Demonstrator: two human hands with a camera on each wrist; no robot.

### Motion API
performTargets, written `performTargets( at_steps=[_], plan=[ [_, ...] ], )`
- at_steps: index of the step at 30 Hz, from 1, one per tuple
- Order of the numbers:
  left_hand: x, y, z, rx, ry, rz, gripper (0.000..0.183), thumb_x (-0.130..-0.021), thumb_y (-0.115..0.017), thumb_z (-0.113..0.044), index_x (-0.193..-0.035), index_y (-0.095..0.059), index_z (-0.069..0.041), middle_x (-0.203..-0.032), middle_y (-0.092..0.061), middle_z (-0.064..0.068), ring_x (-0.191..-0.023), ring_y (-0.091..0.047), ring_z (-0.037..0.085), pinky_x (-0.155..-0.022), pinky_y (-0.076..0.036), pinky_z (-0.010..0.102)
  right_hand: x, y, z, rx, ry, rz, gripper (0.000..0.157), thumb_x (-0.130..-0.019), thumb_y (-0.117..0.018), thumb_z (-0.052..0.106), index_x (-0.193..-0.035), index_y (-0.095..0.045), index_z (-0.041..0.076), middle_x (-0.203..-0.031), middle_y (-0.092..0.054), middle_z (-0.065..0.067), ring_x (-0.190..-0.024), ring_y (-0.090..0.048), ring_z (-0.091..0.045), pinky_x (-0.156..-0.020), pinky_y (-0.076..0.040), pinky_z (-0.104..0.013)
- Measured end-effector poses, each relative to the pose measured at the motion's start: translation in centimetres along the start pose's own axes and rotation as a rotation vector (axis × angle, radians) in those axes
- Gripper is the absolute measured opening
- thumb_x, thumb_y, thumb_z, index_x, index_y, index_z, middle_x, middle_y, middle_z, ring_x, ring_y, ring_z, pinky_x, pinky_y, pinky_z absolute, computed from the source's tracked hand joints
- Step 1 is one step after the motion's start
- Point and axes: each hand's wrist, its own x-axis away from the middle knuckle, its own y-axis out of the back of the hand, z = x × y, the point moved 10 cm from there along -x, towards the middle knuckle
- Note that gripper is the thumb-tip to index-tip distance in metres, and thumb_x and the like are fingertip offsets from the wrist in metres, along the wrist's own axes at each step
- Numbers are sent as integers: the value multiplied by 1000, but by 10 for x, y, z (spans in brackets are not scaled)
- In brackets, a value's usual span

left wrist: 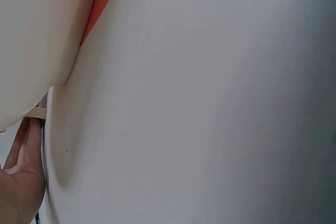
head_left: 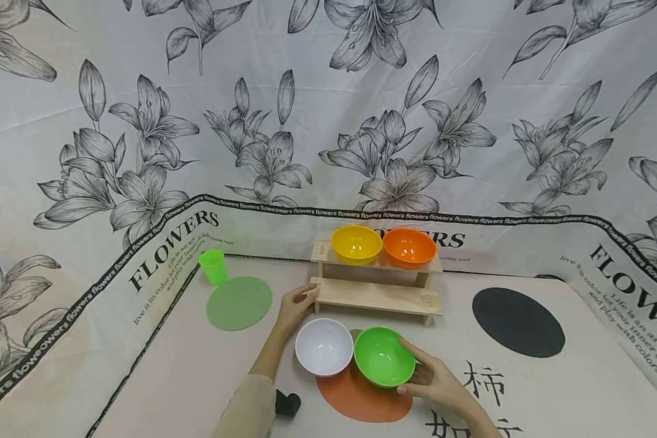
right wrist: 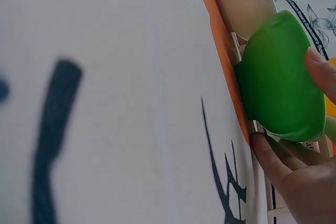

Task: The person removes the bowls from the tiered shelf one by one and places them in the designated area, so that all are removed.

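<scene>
My right hand (head_left: 432,377) holds the green bowl (head_left: 384,358) by its right side, fingers and thumb spread around it. In the right wrist view the green bowl (right wrist: 283,82) stands upright over the orange mat's edge. Left of it, close by, is a white bowl (head_left: 324,347). My left hand (head_left: 297,309) grips the left end of the two-step wooden shelf (head_left: 372,295) at its lower board. The left wrist view shows those fingers (left wrist: 32,140) at the wood, partly behind the white bowl (left wrist: 37,35). A yellow bowl (head_left: 356,245) and an orange bowl (head_left: 409,248) sit on the top step.
Under the front bowls lies an orange round mat (head_left: 361,401). A green cup (head_left: 213,267) stands at the back left near a green mat (head_left: 239,303). To the right is a black mat (head_left: 518,322). A flower-printed cloth (head_left: 285,231) hangs behind the shelf.
</scene>
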Motion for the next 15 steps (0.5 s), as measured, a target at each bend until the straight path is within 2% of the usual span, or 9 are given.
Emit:
performTargets(
  at_steps=[4,8,11,14,15],
  plan=[
    [0,0,0,9,2,1,35,-89,-62,-6,-121,-58,7,-117,-59,29,-98,-63,27,-86,-56,38,0,0,0,3,16,11,83,-84,-66,-2,-144,-11,-12,-143,-9,-43,-118,-52,-7,-94,-51,-25],
    [0,1,0,18,3,3,35,-89,-63,-6,-121,-58,7,-118,-59,29,-97,-63,26,-86,-56,38,0,7,-5,28,-40,-13,88,-82,-69,-1,-146,-9,-10,-145,-12,-40,-116,-55,-11,-94,-52,-27],
    [0,1,0,16,0,7,35,-89,-63,-7,-121,-58,8,-120,-58,27,-98,-63,25,-86,-56,38,-1,19,-3,68,-89,-71,91,-79,-72,1,-147,-11,-8,-145,-15,-39,-119,-53,-30,-93,-53,-30],
    [0,0,0,6,-8,9,35,-90,-62,-7,-121,-57,9,-122,-58,27,-98,-63,25,-86,-56,38,-2,34,8,133,-94,-142,89,-79,-73,2,-147,-16,-5,-143,-21,-39,-120,-45,-49,-92,-54,-35],
    [-3,1,4,5,-7,6,36,-90,-62,-8,-121,-57,8,-122,-58,26,-98,-63,25,-86,-56,38,-4,40,12,153,-87,-164,87,-79,-73,2,-147,-18,-5,-142,-24,-39,-119,-43,-53,-91,-55,-37]
  ],
)
